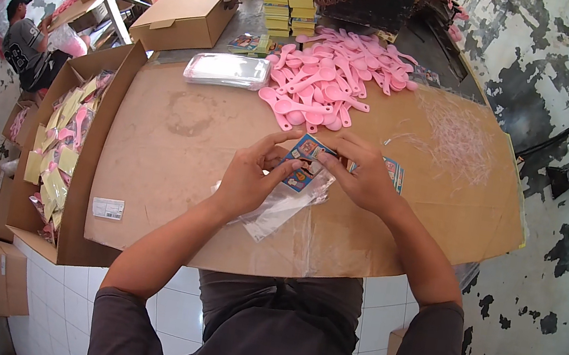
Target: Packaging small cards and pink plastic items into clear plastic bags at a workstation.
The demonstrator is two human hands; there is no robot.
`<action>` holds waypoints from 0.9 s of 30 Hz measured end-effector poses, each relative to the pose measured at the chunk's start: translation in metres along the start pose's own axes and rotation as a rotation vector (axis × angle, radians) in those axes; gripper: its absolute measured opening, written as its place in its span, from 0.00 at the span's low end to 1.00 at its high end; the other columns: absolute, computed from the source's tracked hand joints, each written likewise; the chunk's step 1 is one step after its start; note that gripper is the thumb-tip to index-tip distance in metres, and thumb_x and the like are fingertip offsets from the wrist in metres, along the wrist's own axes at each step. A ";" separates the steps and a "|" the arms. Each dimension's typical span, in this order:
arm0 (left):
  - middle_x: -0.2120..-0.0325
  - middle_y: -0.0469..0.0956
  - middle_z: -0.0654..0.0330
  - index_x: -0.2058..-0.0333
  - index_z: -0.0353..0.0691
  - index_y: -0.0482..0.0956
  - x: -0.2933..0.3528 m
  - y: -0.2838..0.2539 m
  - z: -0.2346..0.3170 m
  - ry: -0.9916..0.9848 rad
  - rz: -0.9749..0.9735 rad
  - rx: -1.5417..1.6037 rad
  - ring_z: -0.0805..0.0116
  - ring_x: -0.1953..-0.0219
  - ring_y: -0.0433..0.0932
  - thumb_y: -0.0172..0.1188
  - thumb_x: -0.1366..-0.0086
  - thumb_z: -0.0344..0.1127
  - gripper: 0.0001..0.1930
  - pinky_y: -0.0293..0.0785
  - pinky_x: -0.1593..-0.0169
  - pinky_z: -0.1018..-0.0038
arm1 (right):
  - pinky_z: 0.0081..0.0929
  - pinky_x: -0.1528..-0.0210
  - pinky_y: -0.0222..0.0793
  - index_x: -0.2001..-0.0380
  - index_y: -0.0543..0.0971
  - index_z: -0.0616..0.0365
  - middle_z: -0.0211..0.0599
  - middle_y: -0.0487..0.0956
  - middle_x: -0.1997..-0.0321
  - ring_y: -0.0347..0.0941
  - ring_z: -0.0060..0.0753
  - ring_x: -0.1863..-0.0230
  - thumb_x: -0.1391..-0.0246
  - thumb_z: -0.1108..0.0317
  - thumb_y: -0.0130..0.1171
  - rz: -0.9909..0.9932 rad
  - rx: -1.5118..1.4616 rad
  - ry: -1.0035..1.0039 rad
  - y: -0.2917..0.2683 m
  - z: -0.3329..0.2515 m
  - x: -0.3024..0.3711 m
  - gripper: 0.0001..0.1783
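Note:
Above the cardboard-topped table, a small blue printed card is pinched between the fingers of my left hand and my right hand. My thumbs press on its face from both sides. Beneath my hands lie clear plastic bags, partly covered by the card and fingers. More blue printed cards show just past my right hand, mostly hidden by it. Beyond my hands spreads a big heap of pink measuring spoons. To its left rests a neat stack of clear plastic bags.
At the table's left stands an open carton of bagged pink spoons with cards. Thin plastic strips are scattered at right. Stacks of yellow-edged cards and a closed cardboard box stand at the back. Another person sits far left.

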State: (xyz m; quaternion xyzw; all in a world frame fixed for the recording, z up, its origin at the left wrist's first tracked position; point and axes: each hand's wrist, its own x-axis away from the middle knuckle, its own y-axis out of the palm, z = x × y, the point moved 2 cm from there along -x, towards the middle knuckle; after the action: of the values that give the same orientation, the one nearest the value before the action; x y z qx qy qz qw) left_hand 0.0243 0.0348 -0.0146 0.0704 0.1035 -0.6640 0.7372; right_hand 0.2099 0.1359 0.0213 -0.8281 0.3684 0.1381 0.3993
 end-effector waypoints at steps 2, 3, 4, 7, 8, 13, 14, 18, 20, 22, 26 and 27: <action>0.60 0.85 0.53 0.36 0.35 0.68 -0.001 -0.001 -0.001 -0.002 0.016 0.023 0.76 0.59 0.83 0.61 0.30 0.26 0.24 0.79 0.56 0.78 | 0.23 0.67 0.71 0.55 0.81 0.65 0.37 0.81 0.65 0.76 0.25 0.68 0.41 0.73 0.66 -0.019 -0.037 0.029 0.001 -0.001 -0.004 0.12; 0.59 0.85 0.52 0.37 0.33 0.67 -0.002 0.001 0.001 -0.024 0.018 0.092 0.74 0.58 0.83 0.61 0.29 0.26 0.24 0.80 0.54 0.77 | 0.21 0.67 0.70 0.54 0.80 0.65 0.35 0.82 0.65 0.76 0.22 0.68 0.40 0.73 0.66 0.005 -0.165 0.115 0.000 0.002 -0.002 0.13; 0.57 0.84 0.51 0.37 0.30 0.67 -0.003 0.002 0.002 -0.046 0.019 0.161 0.72 0.56 0.83 0.60 0.29 0.25 0.24 0.82 0.52 0.75 | 0.20 0.68 0.70 0.53 0.79 0.65 0.34 0.83 0.64 0.75 0.18 0.68 0.40 0.74 0.65 0.028 -0.294 0.202 0.000 0.006 -0.001 0.13; 0.57 0.84 0.52 0.38 0.29 0.68 -0.005 0.002 0.006 -0.140 -0.012 0.176 0.72 0.56 0.83 0.60 0.29 0.27 0.23 0.81 0.52 0.76 | 0.16 0.68 0.69 0.52 0.78 0.66 0.31 0.83 0.64 0.75 0.13 0.68 0.39 0.74 0.65 0.125 -0.258 0.161 -0.002 0.008 -0.003 0.14; 0.57 0.84 0.52 0.38 0.29 0.68 -0.006 0.001 0.004 -0.139 -0.008 0.177 0.72 0.56 0.83 0.60 0.29 0.27 0.23 0.81 0.52 0.76 | 0.16 0.68 0.69 0.52 0.78 0.66 0.31 0.83 0.64 0.75 0.13 0.68 0.39 0.74 0.65 0.120 -0.259 0.159 -0.001 0.008 -0.004 0.14; 0.58 0.84 0.55 0.39 0.29 0.68 -0.007 -0.002 -0.009 -0.113 0.004 0.332 0.73 0.58 0.83 0.61 0.29 0.28 0.23 0.81 0.54 0.78 | 0.22 0.63 0.72 0.55 0.81 0.63 0.33 0.83 0.65 0.77 0.20 0.65 0.38 0.71 0.64 0.054 -0.263 0.164 0.008 0.011 0.001 0.10; 0.58 0.84 0.55 0.39 0.29 0.68 -0.007 -0.003 -0.008 -0.113 0.005 0.332 0.73 0.58 0.83 0.61 0.29 0.28 0.23 0.81 0.54 0.78 | 0.22 0.63 0.72 0.55 0.81 0.63 0.33 0.83 0.65 0.77 0.20 0.65 0.38 0.71 0.64 0.053 -0.264 0.163 0.008 0.011 -0.001 0.10; 0.59 0.85 0.57 0.39 0.30 0.69 -0.004 -0.005 -0.010 -0.158 -0.011 0.219 0.76 0.59 0.83 0.61 0.29 0.28 0.22 0.80 0.56 0.80 | 0.32 0.54 0.72 0.60 0.84 0.62 0.40 0.82 0.58 0.77 0.33 0.56 0.36 0.65 0.59 -0.113 -0.114 0.001 -0.006 0.022 -0.020 0.11; 0.60 0.85 0.57 0.39 0.31 0.70 -0.004 -0.003 -0.010 -0.180 0.010 0.226 0.77 0.60 0.83 0.60 0.28 0.28 0.21 0.80 0.58 0.81 | 0.34 0.50 0.72 0.61 0.84 0.63 0.43 0.81 0.56 0.77 0.37 0.53 0.36 0.63 0.59 -0.127 -0.143 0.175 -0.026 0.054 -0.034 0.13; 0.60 0.85 0.57 0.40 0.32 0.72 -0.009 0.000 -0.006 -0.190 -0.004 0.249 0.77 0.61 0.83 0.60 0.28 0.28 0.20 0.80 0.60 0.81 | 0.38 0.46 0.70 0.57 0.82 0.64 0.46 0.81 0.52 0.76 0.46 0.48 0.36 0.63 0.57 -0.002 0.374 0.152 -0.047 0.100 -0.044 0.14; 0.60 0.85 0.57 0.42 0.32 0.74 -0.008 -0.005 -0.013 -0.200 0.010 0.221 0.77 0.61 0.83 0.60 0.29 0.28 0.18 0.81 0.61 0.80 | 0.41 0.46 0.70 0.54 0.81 0.63 0.49 0.81 0.51 0.76 0.49 0.49 0.40 0.66 0.60 -0.001 0.685 0.043 -0.043 0.131 -0.045 0.15; 0.60 0.84 0.58 0.43 0.32 0.74 -0.008 -0.005 -0.013 -0.207 0.003 0.235 0.77 0.62 0.83 0.61 0.29 0.28 0.18 0.81 0.60 0.80 | 0.40 0.47 0.71 0.53 0.81 0.63 0.47 0.81 0.54 0.77 0.47 0.51 0.42 0.68 0.62 0.011 0.683 0.004 -0.045 0.133 -0.044 0.15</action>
State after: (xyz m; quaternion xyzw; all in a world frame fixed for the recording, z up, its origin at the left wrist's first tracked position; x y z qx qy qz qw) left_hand 0.0182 0.0455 -0.0250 0.0875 -0.0515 -0.6743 0.7315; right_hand 0.2200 0.2780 -0.0162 -0.6450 0.3985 0.0072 0.6520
